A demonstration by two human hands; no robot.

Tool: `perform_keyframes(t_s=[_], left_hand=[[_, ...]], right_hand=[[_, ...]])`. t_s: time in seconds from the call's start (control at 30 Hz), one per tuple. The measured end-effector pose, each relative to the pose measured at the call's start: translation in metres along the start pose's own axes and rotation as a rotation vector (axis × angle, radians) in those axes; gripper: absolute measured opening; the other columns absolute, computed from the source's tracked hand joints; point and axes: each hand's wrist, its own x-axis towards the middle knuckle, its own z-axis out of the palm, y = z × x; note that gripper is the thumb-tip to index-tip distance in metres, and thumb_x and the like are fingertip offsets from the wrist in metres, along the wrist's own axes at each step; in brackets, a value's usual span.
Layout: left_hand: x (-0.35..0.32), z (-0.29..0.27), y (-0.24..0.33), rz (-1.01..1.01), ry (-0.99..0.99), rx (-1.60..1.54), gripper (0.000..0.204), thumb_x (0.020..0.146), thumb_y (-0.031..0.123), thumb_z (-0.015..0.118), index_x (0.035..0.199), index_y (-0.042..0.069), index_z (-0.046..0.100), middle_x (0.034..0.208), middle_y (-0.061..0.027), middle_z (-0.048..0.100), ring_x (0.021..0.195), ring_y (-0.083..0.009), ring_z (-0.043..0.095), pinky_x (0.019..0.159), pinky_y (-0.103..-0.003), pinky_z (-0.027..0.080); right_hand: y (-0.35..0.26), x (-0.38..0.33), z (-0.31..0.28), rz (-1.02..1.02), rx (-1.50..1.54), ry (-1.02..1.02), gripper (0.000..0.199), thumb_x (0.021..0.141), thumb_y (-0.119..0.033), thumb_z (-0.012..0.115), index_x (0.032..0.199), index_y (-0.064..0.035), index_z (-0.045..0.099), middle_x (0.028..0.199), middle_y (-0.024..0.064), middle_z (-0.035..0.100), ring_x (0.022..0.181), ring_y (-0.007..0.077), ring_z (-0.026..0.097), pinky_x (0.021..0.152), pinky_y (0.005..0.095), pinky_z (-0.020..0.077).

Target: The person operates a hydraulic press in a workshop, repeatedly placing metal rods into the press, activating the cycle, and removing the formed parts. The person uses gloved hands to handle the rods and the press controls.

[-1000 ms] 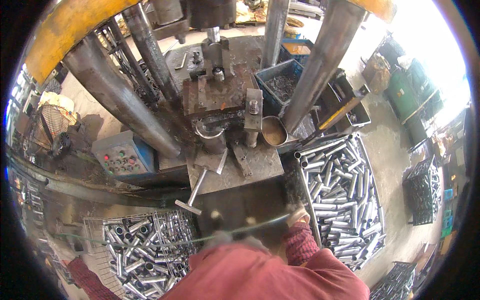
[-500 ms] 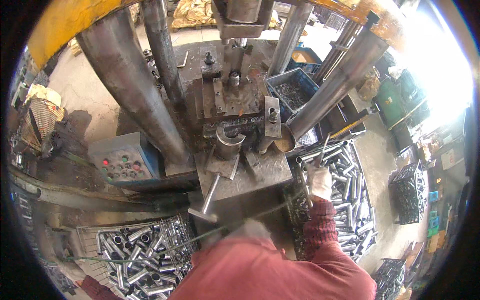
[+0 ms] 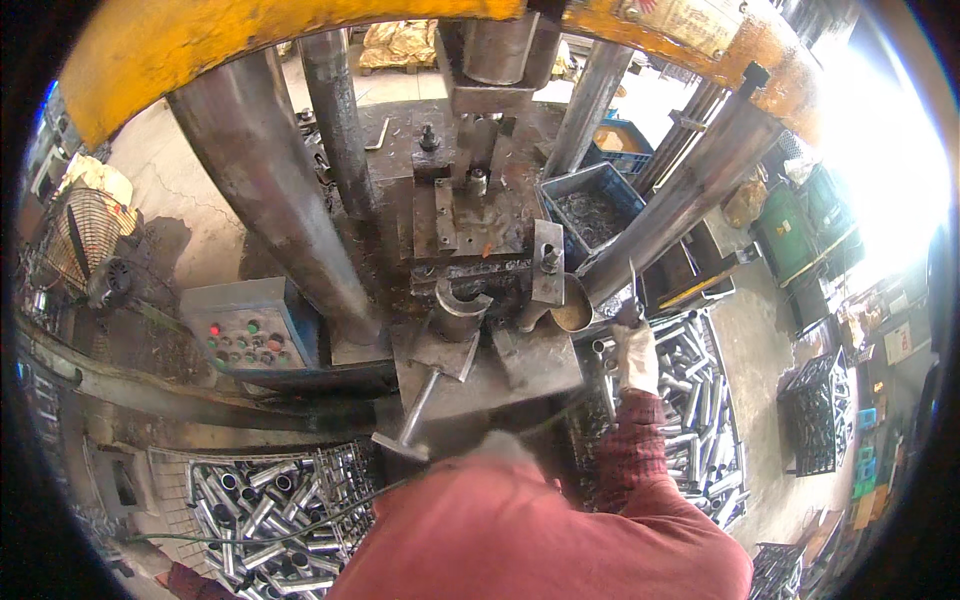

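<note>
Of the person's two hands, the right [image 3: 637,362] closes around a slim tool [image 3: 630,313] by the left edge of a bin [image 3: 727,390] of metal tubes [image 3: 718,484]; the left [image 3: 148,558], left of a wire basket [image 3: 170,492], is too blurred to tell.

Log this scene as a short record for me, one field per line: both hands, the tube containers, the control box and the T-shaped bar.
Right hand: gloved, holding a dark tool with a thin tip
Left hand: lower left, blurred, grip unclear
Left basket: wire, piled with metal tubes
Right bin: also piled with tubes
Control box: red and green buttons
T-shaped bar: metal, crosspiece toward the person
</note>
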Motion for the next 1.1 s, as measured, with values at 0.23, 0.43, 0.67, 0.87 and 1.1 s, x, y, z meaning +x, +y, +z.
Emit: perform_keyframes(t_s=[0.23, 0.43, 0.67, 0.87, 1.1], left_hand=[[-0.022, -0.012, 0.044, -0.031, -0.114, 0.187, 0.059, 0.108, 0.009, 0.052, 0.167, 0.008, 0.046, 0.118, -0.0172, 0.082, 0.091, -0.0307, 0.081, 0.080, -0.041, 0.066], [-0.035, -0.033, 0.055, -0.235, -0.346, -0.091, 0.067, 0.108, 0.009, 0.054, 0.173, 0.016, 0.039, 0.115, -0.0187, 0.083, 0.086, -0.0286, 0.082, 0.077, -0.043, 0.067], [-0.044, -0.057, 0.059, 0.018, -0.153, 0.254, 0.073, 0.105, 0.002, 0.055, 0.174, 0.013, 0.035, 0.111, -0.0255, 0.081, 0.089, -0.0392, 0.080, 0.077, -0.050, 0.065], [-0.052, -0.073, 0.067, 0.143, 0.040, 0.171, 0.064, 0.109, 0.003, 0.050, 0.170, 0.018, 0.042, 0.109, -0.0290, 0.079, 0.082, -0.0390, 0.080, 0.070, -0.050, 0.066], [-0.051, -0.080, 0.065, 0.024, -0.150, 0.064, 0.084, 0.102, -0.003, 0.055, 0.179, 0.016, 0.026, 0.132, -0.0250, 0.076, 0.108, -0.0351, 0.077, 0.095, -0.046, 0.062]], right_hand=[[-0.062, 0.027, 0.047, -0.038, 0.570, -0.160, 0.038, 0.110, -0.028, 0.061, 0.137, -0.0030, 0.066, 0.099, 0.0057, 0.075, 0.084, 0.0178, 0.074, 0.076, 0.0341, 0.0612], [-0.107, 0.013, 0.068, -0.256, -0.414, -0.295, 0.055, 0.105, -0.056, 0.066, 0.128, -0.0060, 0.071, 0.106, 0.0270, 0.079, 0.100, 0.0482, 0.077, 0.088, 0.0567, 0.0619], [-0.121, 0.043, 0.085, -0.749, -0.602, -0.343, 0.050, 0.109, -0.054, 0.061, 0.116, -0.0064, 0.074, 0.103, 0.0258, 0.078, 0.098, 0.0486, 0.076, 0.084, 0.0574, 0.0613], [-0.110, 0.073, 0.101, -0.599, -0.542, -0.319, 0.023, 0.096, -0.022, 0.071, 0.116, -0.0113, 0.076, 0.107, 0.0177, 0.077, 0.101, 0.0420, 0.078, 0.081, 0.0500, 0.0651], [-0.106, 0.126, 0.118, -0.933, -0.677, -0.237, 0.033, 0.076, -0.007, 0.076, 0.109, -0.0053, 0.078, 0.107, 0.0182, 0.077, 0.099, 0.0405, 0.078, 0.083, 0.0497, 0.0645]])
